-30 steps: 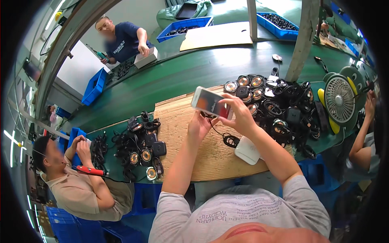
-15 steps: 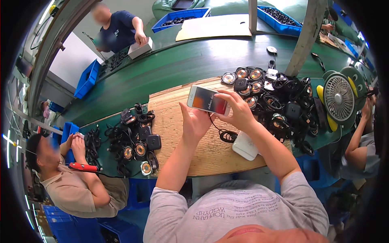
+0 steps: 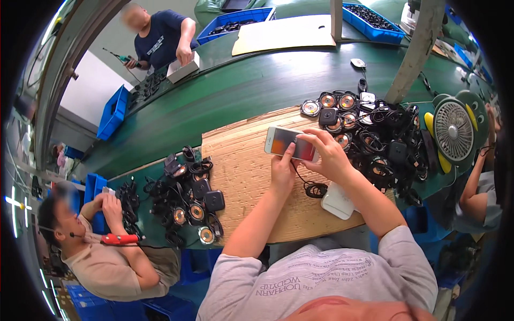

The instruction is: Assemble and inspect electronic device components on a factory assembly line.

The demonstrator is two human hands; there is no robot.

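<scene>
A white-framed phone with a lit screen is held level above the cardboard sheet. My right hand grips its right end, fingers over the top edge and thumb below. My left hand closes on the lower edge, one digit laid across the screen. What lies beneath the phone is hidden. A black cable comes down from under it and ends in a coil on the cardboard. Beside the coil, under my right forearm, sits a white rounded-square object.
Round charger-like parts with copper coils and black cables pile up at right and left. A green fan stands far right. Co-workers sit at left and across the green belt. A slanted metal post rises at upper right.
My left hand has gone from spread fingers beside the phone to gripping it, one digit over the screen. The whole view has shifted slightly, and the phone appears farther right and lower.
</scene>
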